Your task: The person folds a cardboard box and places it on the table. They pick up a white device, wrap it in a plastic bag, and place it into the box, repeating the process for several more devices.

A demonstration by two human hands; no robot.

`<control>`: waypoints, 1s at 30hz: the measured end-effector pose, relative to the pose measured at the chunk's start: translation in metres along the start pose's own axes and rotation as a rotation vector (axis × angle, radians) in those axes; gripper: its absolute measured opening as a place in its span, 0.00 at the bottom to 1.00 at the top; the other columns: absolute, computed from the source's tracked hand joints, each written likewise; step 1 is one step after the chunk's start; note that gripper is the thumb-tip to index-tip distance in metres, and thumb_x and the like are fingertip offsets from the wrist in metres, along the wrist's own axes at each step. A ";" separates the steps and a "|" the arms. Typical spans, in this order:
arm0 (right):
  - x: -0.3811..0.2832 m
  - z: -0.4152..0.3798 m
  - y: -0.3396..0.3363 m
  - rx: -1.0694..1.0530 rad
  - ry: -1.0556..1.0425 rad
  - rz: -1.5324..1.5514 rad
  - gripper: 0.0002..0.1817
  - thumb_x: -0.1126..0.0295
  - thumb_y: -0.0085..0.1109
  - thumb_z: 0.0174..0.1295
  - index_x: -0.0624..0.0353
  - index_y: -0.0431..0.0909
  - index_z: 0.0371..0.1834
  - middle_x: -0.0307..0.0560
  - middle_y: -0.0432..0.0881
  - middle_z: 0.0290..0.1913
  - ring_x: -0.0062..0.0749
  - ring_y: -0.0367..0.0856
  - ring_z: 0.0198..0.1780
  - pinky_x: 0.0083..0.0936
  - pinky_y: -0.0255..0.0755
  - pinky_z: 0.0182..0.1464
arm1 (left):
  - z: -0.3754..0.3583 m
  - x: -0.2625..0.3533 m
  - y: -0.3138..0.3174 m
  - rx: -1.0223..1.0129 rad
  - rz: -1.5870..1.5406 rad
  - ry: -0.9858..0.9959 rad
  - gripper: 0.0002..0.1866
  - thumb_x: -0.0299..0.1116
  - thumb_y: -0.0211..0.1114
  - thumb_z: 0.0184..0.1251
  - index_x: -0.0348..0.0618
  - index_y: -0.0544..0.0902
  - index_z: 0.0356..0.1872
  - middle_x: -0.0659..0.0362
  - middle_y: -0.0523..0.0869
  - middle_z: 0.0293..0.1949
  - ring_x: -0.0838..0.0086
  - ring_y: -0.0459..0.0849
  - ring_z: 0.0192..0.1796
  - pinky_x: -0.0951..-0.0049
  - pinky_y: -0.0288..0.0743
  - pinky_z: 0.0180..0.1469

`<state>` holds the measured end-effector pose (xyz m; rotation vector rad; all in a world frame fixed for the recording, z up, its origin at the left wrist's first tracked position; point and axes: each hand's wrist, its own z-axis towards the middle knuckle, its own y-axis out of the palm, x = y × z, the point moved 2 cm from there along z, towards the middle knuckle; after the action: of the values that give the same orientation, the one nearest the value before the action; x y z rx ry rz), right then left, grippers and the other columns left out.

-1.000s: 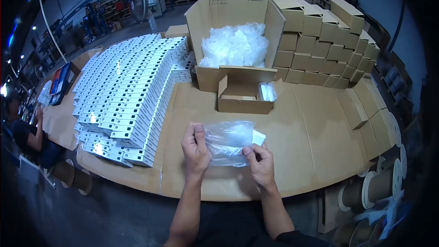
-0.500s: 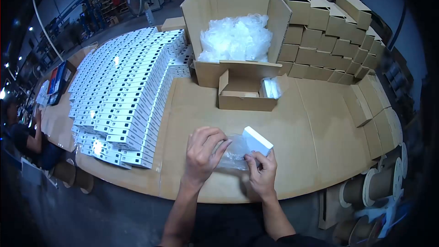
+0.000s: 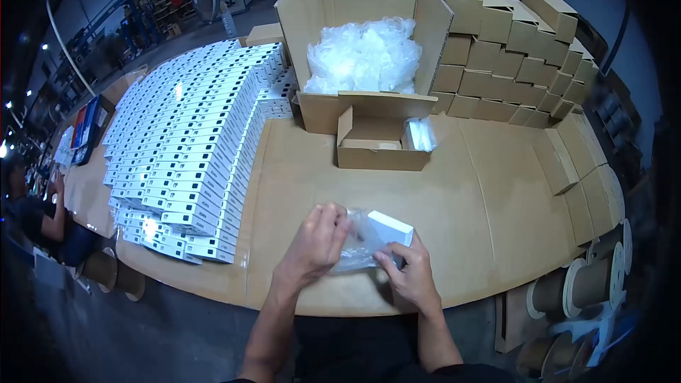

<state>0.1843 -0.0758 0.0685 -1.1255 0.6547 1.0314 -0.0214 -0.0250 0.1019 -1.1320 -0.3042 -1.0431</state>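
My left hand point(image 3: 317, 242) has its fingers closed on the edge of a clear plastic bag point(image 3: 357, 245). A small white box point(image 3: 389, 228) sits at the bag's mouth, its right end toward my right hand point(image 3: 408, 266). Thumb and fingers of that hand pinch the white box along its lower side. Both hands are above the cardboard-covered table, near its front edge. Beyond them stands an open brown carton point(image 3: 383, 161), with bagged white boxes point(image 3: 421, 135) at its right end.
Stacked white boxes point(image 3: 181, 142) fill the left side. A large carton point(image 3: 291, 18) of clear plastic bags point(image 3: 365, 57) stands at the back. Brown cartons point(image 3: 496, 64) are piled at the back right and along the right edge. A person point(image 3: 46, 209) sits far left.
My left fingers have curled tighter and pulled the bag around the white box. The box has shifted slightly left and down, more of it behind the plastic.
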 end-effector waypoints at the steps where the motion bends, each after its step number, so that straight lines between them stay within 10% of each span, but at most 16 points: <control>1: 0.003 -0.001 -0.002 -0.023 0.009 0.012 0.06 0.74 0.72 0.65 0.68 0.87 0.37 0.59 0.80 0.46 0.47 0.82 0.44 0.36 0.76 0.46 | 0.002 -0.003 -0.001 -0.007 -0.051 -0.091 0.10 0.34 0.60 0.82 0.35 0.76 0.45 0.53 0.82 0.26 0.66 0.85 0.35 0.68 0.77 0.45; 2: 0.007 -0.003 -0.002 -0.047 0.017 0.025 0.07 0.74 0.71 0.65 0.68 0.87 0.36 0.57 0.79 0.45 0.43 0.81 0.42 0.34 0.75 0.44 | 0.000 -0.006 -0.001 -0.055 -0.276 -0.386 0.15 0.41 0.58 0.85 0.35 0.74 0.52 0.59 0.80 0.23 0.72 0.83 0.34 0.72 0.76 0.46; 4: 0.007 -0.005 -0.001 -0.077 0.079 0.052 0.07 0.74 0.71 0.66 0.69 0.87 0.36 0.56 0.79 0.45 0.40 0.81 0.40 0.32 0.75 0.41 | 0.001 -0.028 0.008 0.152 -0.313 -0.179 0.19 0.43 0.58 0.85 0.35 0.71 0.56 0.62 0.79 0.23 0.75 0.83 0.38 0.74 0.76 0.47; 9: 0.010 -0.007 0.005 0.090 0.097 0.038 0.07 0.74 0.70 0.67 0.69 0.87 0.38 0.55 0.78 0.44 0.37 0.80 0.38 0.31 0.74 0.39 | -0.014 -0.034 0.030 0.711 -0.810 -0.114 0.33 0.46 0.67 0.79 0.37 0.62 0.71 0.50 0.76 0.59 0.70 0.78 0.62 0.68 0.75 0.65; 13: 0.011 -0.005 0.010 0.155 0.024 0.014 0.06 0.75 0.70 0.67 0.69 0.87 0.39 0.54 0.78 0.44 0.37 0.79 0.38 0.31 0.73 0.40 | -0.046 -0.025 0.043 0.178 -1.003 -0.458 0.40 0.33 0.82 0.64 0.36 0.66 0.70 0.49 0.79 0.64 0.68 0.80 0.67 0.65 0.76 0.67; 23: 0.025 0.019 -0.042 0.336 0.082 0.548 0.24 0.77 0.64 0.72 0.65 0.73 0.70 0.50 0.79 0.59 0.31 0.80 0.59 0.28 0.74 0.63 | -0.061 -0.024 0.038 0.122 -0.542 -0.335 0.27 0.31 0.85 0.58 0.34 0.83 0.56 0.53 0.93 0.47 0.71 0.92 0.51 0.69 0.85 0.55; 30: -0.038 0.070 -0.047 0.283 -0.308 0.655 0.24 0.85 0.69 0.65 0.57 0.63 0.54 0.52 0.76 0.56 0.28 0.82 0.53 0.23 0.81 0.55 | -0.056 -0.007 0.034 0.074 -0.335 -0.220 0.27 0.34 0.85 0.57 0.36 0.84 0.56 0.52 0.94 0.46 0.67 0.94 0.50 0.66 0.86 0.53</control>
<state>0.2071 -0.0261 0.1433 -0.4839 0.9099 1.5703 -0.0139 -0.0680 0.0526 -1.1540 -0.7216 -1.1890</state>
